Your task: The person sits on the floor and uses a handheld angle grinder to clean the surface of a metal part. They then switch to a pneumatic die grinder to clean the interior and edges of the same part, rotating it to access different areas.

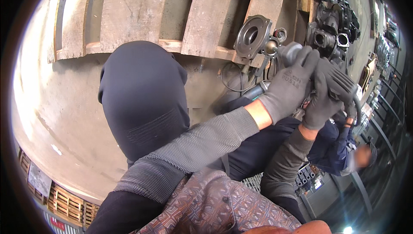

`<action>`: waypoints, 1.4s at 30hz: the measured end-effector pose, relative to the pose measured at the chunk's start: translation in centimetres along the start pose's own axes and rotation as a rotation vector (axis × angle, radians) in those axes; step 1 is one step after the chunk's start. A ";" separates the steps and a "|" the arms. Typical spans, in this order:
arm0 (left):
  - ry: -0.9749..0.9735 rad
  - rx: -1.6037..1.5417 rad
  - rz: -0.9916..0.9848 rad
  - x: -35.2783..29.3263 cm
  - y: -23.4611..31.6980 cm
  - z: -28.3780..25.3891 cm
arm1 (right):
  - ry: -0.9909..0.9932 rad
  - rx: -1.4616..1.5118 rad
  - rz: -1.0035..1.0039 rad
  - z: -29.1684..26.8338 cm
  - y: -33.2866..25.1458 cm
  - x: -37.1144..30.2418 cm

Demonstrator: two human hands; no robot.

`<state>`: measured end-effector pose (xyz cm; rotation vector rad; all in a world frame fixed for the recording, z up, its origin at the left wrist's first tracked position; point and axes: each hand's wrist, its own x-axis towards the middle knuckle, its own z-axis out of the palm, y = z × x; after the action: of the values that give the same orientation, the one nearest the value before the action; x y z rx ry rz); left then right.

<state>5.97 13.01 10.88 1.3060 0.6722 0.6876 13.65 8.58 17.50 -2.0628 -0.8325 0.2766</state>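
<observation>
Your left hand (pixel 287 85) and right hand (pixel 323 100) are both curled closed around the tool (pixel 290 53), beside the casting (pixel 263 36) at the pallet's (pixel 210 23) edge. Uneven pressure could make the tool slip, or the casting turn, as I see no clamp.

Pale, rough-sawn wooden pallet (pixel 133 10) with spaced slats lay on a grey-brown concrete floor (pixel 69 100). Grey metal casting with round, bored flange (pixel 262 37) sat at its near edge. Dark-grey hollow metal castings (pixel 329 22) stood clustered rightward; support unclear.
</observation>
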 end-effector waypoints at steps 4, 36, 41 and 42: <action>0.009 0.005 0.027 0.1 0.2 -0.1 | 0.017 0.021 -0.044 -0.2 0.2 0.1; -0.143 0.593 -0.240 0.5 -16.0 -6.9 | 0.572 0.313 -0.181 -14.0 5.5 0.6; 0.007 0.152 -0.169 -0.1 -12.8 -5.5 | 0.580 0.247 -0.159 -14.9 6.1 1.2; -0.017 0.133 -0.216 -0.7 -11.5 -5.8 | 0.601 0.232 -0.143 -15.2 6.4 1.3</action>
<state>1.84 14.59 -1.21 1.3352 0.8425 0.4620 24.81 -2.93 21.66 -1.7151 -0.5388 -0.3047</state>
